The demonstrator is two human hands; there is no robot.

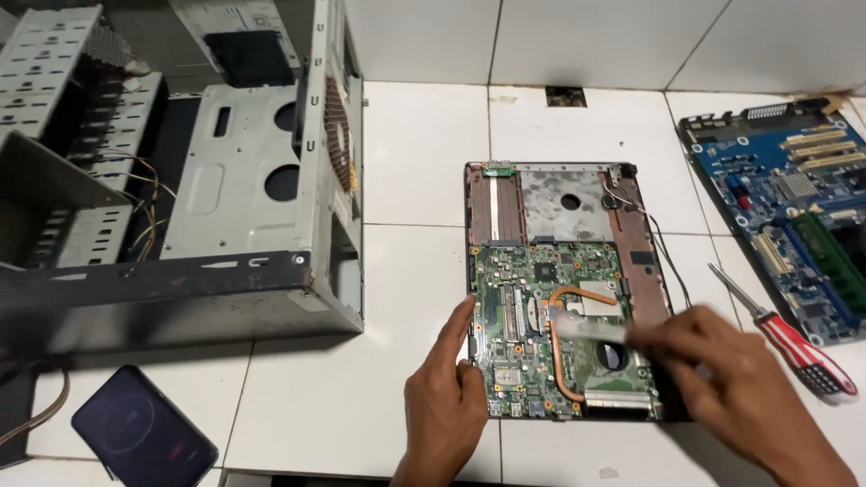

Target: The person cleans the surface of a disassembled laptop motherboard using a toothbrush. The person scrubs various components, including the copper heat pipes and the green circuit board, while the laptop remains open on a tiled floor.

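A green motherboard [550, 325] is seated in the laptop shell [645, 243]; its left edge is touched by the flat, unclenched left hand [446, 397], while a pale brush [586, 326] is pinched over it by the right hand [722, 379].

Left hand [444, 397] flat, right hand [722, 379] pinching (motion-blurred fingers).

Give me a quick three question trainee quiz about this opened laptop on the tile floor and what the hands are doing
1. True or false: the left hand rests on the green laptop board.
2. Which lies right of the laptop: A) red-handled screwdriver, B) hammer, C) pliers?
3. What does the right hand hold over the copper heat pipe?

Key: 1 true, at its left edge. 2 A. 3 A pale, motion-blurred tool; its kind cannot be told.
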